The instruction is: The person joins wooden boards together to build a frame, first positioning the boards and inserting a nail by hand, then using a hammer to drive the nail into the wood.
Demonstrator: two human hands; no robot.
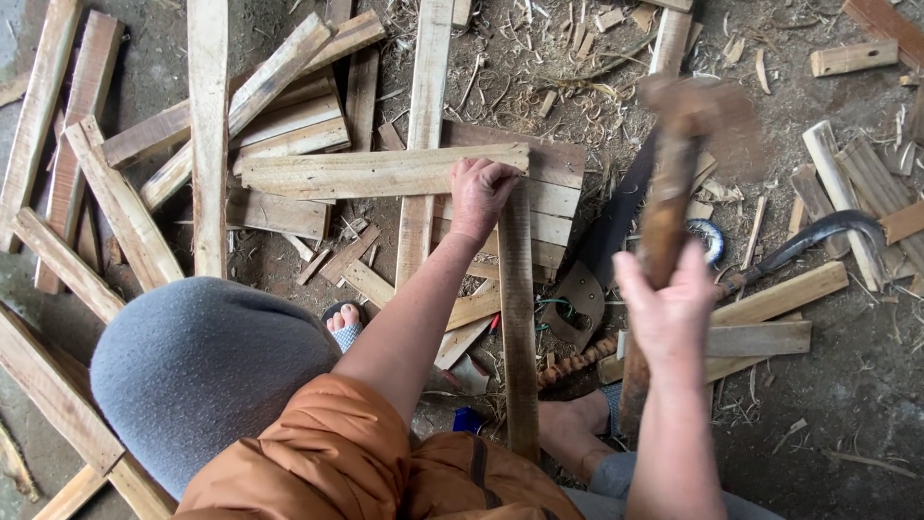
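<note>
Nearest to the camera are the orange padded jacket and the grey knee of the person, who sits low over the work. The right hand is closed around the handle of a rusty hammer; its head is raised and blurred. The left hand grips the top end of a long narrow slat, pressing it where it meets a wide horizontal plank.

The step in hand appears to be nailing the slat to the plank. I cannot see a nail, it is too small or hidden by the fingers. In my judgement the blow must land close beside the left hand, so the slat needs to be held steady.

The ground is bare dirt covered with shavings and offcuts. A curved sickle and a dark flat blade lie near the right foot, and loose boards are scattered at the left.
</note>
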